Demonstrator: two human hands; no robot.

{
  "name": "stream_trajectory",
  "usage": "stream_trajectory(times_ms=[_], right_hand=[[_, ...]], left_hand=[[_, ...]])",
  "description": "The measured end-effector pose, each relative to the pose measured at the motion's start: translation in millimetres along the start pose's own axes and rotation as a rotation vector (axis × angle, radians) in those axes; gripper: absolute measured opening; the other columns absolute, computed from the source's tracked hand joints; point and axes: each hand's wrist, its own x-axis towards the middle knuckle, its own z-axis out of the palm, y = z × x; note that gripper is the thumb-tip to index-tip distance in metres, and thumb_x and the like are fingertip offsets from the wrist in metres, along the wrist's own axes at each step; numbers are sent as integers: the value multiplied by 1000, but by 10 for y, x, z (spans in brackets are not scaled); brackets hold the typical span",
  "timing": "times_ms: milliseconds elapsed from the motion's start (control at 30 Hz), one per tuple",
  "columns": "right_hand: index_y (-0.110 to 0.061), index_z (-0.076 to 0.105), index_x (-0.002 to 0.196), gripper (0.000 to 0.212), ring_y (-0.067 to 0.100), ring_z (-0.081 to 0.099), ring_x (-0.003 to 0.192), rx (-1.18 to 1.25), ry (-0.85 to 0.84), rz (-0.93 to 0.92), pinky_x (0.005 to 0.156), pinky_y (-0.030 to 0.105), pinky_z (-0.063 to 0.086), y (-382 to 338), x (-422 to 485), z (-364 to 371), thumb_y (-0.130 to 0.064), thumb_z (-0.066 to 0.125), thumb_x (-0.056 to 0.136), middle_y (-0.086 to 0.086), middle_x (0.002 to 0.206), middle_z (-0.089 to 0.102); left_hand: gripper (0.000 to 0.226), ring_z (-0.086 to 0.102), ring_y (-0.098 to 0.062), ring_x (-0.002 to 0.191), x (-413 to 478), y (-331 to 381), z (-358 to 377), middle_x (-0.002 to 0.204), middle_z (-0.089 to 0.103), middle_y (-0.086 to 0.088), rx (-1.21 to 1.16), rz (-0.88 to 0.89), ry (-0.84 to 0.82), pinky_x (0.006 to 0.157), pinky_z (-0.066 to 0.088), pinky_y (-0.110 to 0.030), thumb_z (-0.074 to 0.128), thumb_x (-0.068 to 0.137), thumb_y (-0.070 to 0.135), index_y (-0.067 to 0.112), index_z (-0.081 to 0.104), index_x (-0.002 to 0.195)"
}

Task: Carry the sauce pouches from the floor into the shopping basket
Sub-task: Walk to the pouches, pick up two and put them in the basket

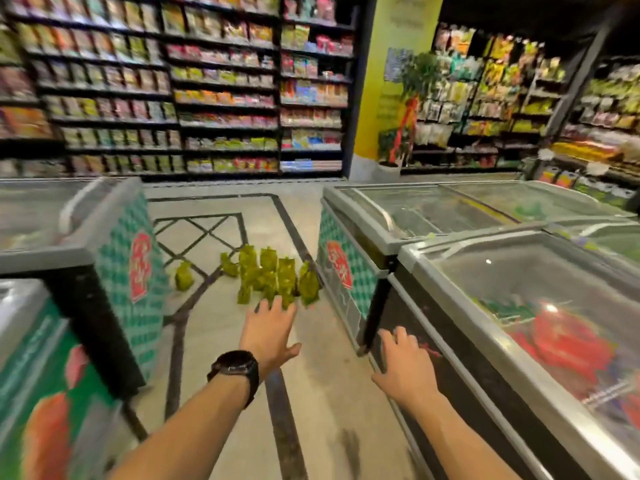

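- Cluster of green upright sauce pouches (273,275) on the grey tiled floor (329,393), dead ahead of the left hand (270,330).
- Left fingers (277,304) spread, empty, nearer; right hand (405,365) likewise splayed, off right.

A single wide-angle view comes from the person's head, facing forward and tilted down along an aisle floor (329,393). Both forearms enter from the bottom edge, so the left hand (270,332) and right hand (405,362) lie nearest the lens. The green pouches (273,275) sit mid-frame, farther along the floor. Chest freezers (485,271) flank the view on both sides and bend outward at the edges. Stocked shelves (207,81) fill the top, well away. The whole picture is slightly blurred.
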Motion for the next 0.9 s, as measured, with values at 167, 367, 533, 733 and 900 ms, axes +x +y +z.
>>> stream_trajectory(times_ms=[167,367,533,733,900], right_hand=[[-22,28,151,75,30,35,139,27,-42,-157,107,43,40,-502,1088,33,-45,61,87,9,151,32],[-24,31,149,72,27,37,137,126,-119,-269,107,40,42,-745,2268,104,-39,62,87,6,150,34],[-23,32,147,66,28,37,138,101,-184,-332,108,38,41,-846,3159,186,-38,62,90,8,150,35],[-25,34,146,67,26,40,135,114,-200,-370,105,37,43,-1177,4185,320,-42,63,89,4,147,37],[-27,31,150,71,27,36,139,103,-236,-303,108,40,41,-1430,5148,412,-42,61,87,6,153,32]], left_hand=[[75,48,-31,122,359,-769,86,135,45,-6,19,-223,-20,94,44,-46,58,84,64,27,35,144],[75,47,-29,125,989,-1185,245,141,42,-5,33,-428,-79,98,47,-45,54,84,67,29,34,146],[82,47,-28,126,1492,-1425,409,144,43,-5,24,-535,-103,102,46,-44,52,85,70,28,30,152],[81,44,-30,131,2317,-1811,702,148,39,-7,-6,-576,-184,105,44,-46,50,87,69,27,27,153],[78,44,-30,131,3296,-2350,1011,145,40,-6,-43,-550,-226,104,44,-45,50,88,68,27,30,150]])
